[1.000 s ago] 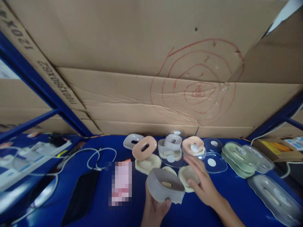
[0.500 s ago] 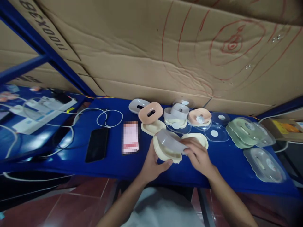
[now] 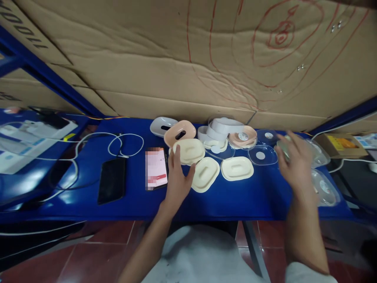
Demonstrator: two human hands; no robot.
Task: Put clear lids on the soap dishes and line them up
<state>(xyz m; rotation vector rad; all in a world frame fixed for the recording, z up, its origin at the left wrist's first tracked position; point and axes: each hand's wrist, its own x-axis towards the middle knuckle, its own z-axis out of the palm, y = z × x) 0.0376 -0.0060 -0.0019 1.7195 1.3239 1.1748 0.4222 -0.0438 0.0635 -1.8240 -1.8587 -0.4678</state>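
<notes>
L hand (image 3: pixel 176 179) touching cream oval tray (image 3: pixel 189 150), shallow, matte.

My right hand (image 3: pixel 294 161): motion-blurred, hiding the green dishes (image 3: pixel 284 148) at three o'clock.
Phone screen (image 3: pixel 156 168): pixelated, unreadable.
Clear lids (image 3: pixel 324 186): partly behind my wrist.
Box lettering (image 3: pixel 17 23): cut off at ten o'clock.

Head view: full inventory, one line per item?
cream trays: three, blue table centre
pink tray: one, behind the cream ones
pink lid: one, centre back
white-grey pieces: a few, stacked, back
clear lids: several, right of centre
black phone: one, left
second phone: one, screen lit
white cables: left
cardboard: brown, red circles, behind
left hand: touching cream trays
right hand: open, over the right-side lids
</notes>
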